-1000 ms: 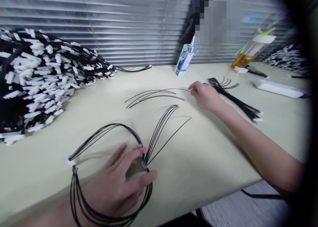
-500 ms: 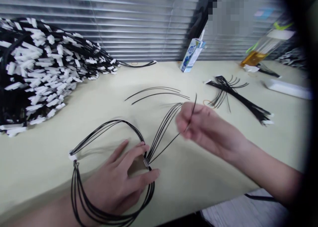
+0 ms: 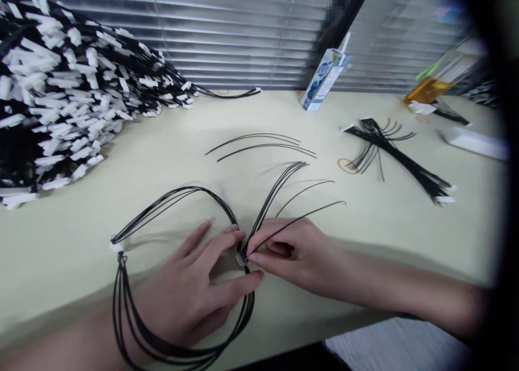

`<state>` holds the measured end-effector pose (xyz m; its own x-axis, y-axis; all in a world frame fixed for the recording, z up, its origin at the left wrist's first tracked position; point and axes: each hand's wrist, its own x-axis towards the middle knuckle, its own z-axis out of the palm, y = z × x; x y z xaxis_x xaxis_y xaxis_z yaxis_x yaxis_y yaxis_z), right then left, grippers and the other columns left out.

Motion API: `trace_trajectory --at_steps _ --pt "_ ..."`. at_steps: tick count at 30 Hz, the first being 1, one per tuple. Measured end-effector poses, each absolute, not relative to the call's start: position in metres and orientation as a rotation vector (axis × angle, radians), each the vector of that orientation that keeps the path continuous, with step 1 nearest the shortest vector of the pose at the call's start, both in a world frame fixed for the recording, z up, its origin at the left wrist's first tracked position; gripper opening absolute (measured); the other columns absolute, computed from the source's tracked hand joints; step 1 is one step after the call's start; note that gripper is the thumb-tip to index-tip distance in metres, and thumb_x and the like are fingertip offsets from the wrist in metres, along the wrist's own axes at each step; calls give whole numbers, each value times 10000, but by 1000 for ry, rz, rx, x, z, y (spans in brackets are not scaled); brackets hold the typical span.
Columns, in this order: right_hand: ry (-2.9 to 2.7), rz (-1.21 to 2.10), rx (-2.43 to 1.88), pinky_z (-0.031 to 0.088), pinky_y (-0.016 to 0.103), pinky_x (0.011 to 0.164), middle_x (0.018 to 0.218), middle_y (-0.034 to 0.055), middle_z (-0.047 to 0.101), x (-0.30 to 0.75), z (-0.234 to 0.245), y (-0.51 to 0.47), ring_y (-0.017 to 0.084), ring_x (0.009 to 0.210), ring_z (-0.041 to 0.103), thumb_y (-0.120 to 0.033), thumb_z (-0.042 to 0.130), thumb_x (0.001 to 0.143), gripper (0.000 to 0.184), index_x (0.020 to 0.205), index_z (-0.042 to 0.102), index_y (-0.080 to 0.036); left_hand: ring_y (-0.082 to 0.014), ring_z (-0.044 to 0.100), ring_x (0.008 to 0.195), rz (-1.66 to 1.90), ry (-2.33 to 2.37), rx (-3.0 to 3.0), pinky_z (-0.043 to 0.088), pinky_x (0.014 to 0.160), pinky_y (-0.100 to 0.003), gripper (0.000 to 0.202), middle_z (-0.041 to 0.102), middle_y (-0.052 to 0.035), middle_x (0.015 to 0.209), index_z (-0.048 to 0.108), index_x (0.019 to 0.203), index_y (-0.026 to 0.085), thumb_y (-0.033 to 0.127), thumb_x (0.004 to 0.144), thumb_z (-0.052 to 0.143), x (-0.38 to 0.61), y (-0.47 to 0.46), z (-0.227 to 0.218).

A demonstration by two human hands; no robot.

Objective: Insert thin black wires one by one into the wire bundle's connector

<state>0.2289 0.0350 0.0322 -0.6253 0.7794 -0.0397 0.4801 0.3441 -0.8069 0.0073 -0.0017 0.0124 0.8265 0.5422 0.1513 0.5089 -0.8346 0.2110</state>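
Note:
My left hand [image 3: 194, 292] lies flat on the cream table [image 3: 170, 144] inside a loop of black cables [image 3: 133, 328], with thumb and fingers pinning a small connector [image 3: 241, 259]. My right hand [image 3: 295, 254] pinches a single black wire [image 3: 308, 213] and has its end right at that connector. Several wires fan up and right from the connector [image 3: 279, 184]. Two loose black wires [image 3: 259, 142] lie further back on the table.
A big heap of black cables with white tags [image 3: 60, 84] fills the back left. A small drink carton [image 3: 324, 79] stands by the blinds. A tied cable bundle [image 3: 397, 157] and a rubber band [image 3: 345, 166] lie at right, with a bottle [image 3: 438, 79] and a white object [image 3: 474, 142] beyond.
My right hand picked one wire from the loose ones at the back and brought it down to the connector beside my left hand. My left hand stayed put.

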Motion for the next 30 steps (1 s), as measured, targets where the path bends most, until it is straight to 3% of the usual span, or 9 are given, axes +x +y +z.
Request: trace_trajectory --at_steps 8,19,27,30 --pt "-2349 1063 -919 378 17 663 851 -74 622 231 27 36 -63 733 519 -226 525 855 141 848 661 -192 -244 223 1377 303 816 2846 295 1064 -599 499 388 -130 1356 459 1297 318 129 835 475 6 -1 13" --pt "-2589 559 -675 431 128 788 902 -35 598 237 24 33 14 854 543 -220 511 875 137 956 609 -170 -237 246 1378 341 856 2827 277 1086 -575 419 391 -125 1355 492 1264 329 188 869 475 7 -3 12" --pt "-2682 743 -720 381 149 699 847 -38 573 238 24 34 13 779 495 -205 415 913 184 864 590 -179 -247 225 1386 348 852 2804 254 1092 -582 439 360 -123 1383 487 1271 331 168 863 468 7 -3 11" --pt "-2556 961 -784 383 117 701 867 -42 596 235 23 33 -8 774 505 -251 439 907 189 862 608 -180 -237 223 1383 361 865 2793 249 1095 -579 468 373 -114 1365 490 1262 331 130 840 468 7 -4 11"
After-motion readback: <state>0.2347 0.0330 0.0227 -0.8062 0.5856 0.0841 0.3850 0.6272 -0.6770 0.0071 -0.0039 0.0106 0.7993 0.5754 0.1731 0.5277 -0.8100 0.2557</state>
